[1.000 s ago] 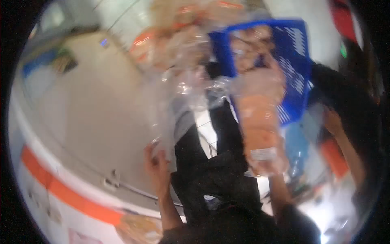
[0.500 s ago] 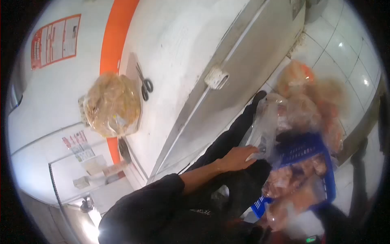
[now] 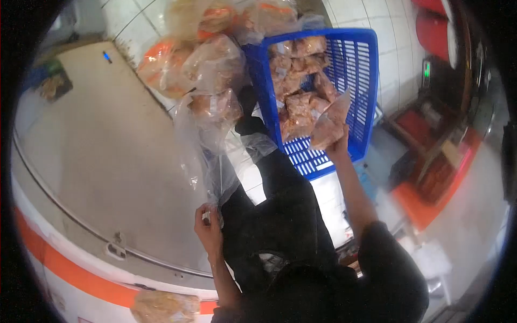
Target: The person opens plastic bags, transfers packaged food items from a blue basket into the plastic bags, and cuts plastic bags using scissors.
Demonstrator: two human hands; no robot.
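Note:
My left hand [image 3: 209, 230] is closed on the gathered edge of a large clear plastic bag [image 3: 202, 156]. The bag stretches away from it towards the floor, with a pinkish packet [image 3: 218, 106] at its far end. My right hand [image 3: 338, 144] grips a clear packet of pinkish raw meat [image 3: 329, 124], held over the near right part of a blue plastic basket [image 3: 367, 75]. Inside the basket lie several similar packets of meat [image 3: 301, 110], some with white labels. Whether the held packet touches those below I cannot tell.
Several filled plastic bags [image 3: 215, 62] lie on the white tiled floor [image 3: 132, 19] beyond my legs. A pale chest [image 3: 102, 140] with an orange stripe stands at my left, a yellowish bag [image 3: 164, 308] on its top. An orange-edged piece of furniture [image 3: 425, 207] stands at right.
My view has swung round towards the floor and basket. My right hand now shows clearly with a meat packet over the basket. My left hand still holds the clear bag.

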